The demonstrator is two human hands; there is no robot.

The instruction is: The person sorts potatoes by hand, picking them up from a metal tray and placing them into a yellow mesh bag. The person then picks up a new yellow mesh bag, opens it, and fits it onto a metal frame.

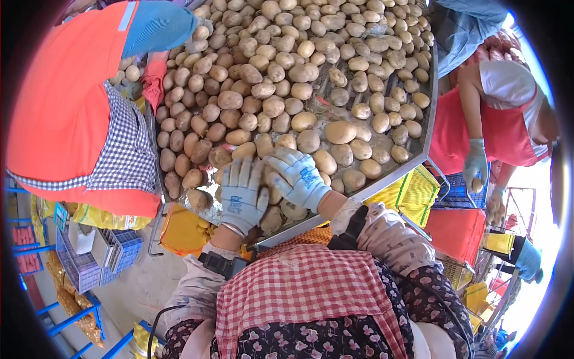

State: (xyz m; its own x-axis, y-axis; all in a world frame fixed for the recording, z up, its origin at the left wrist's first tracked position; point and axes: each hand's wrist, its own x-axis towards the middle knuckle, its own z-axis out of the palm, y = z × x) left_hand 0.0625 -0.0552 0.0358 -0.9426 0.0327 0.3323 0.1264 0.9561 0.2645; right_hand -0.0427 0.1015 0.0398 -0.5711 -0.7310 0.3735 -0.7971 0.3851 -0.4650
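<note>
Both my hands wear pale gloves with blue printing and rest over the near edge of a big heap of potatoes (273, 106). My left hand (244, 196) is open, its fingers stretched forward on the potatoes. Beside it, my right hand (297, 178) lies palm down, with fingers extended and angled to the left over other potatoes. Neither hand visibly grips a potato, though what lies under the palms is hidden. The heap sits on a metal-edged sorting table (394, 173), whose surface shows between the potatoes at the right.
At the left, a person in an orange apron (66, 113) leans over the table. A gloved co-worker's hand (476, 164) at the right holds a potato. Yellow mesh sacks (406, 194), a blue crate (457, 190) and purple crates (84, 260) stand around the table.
</note>
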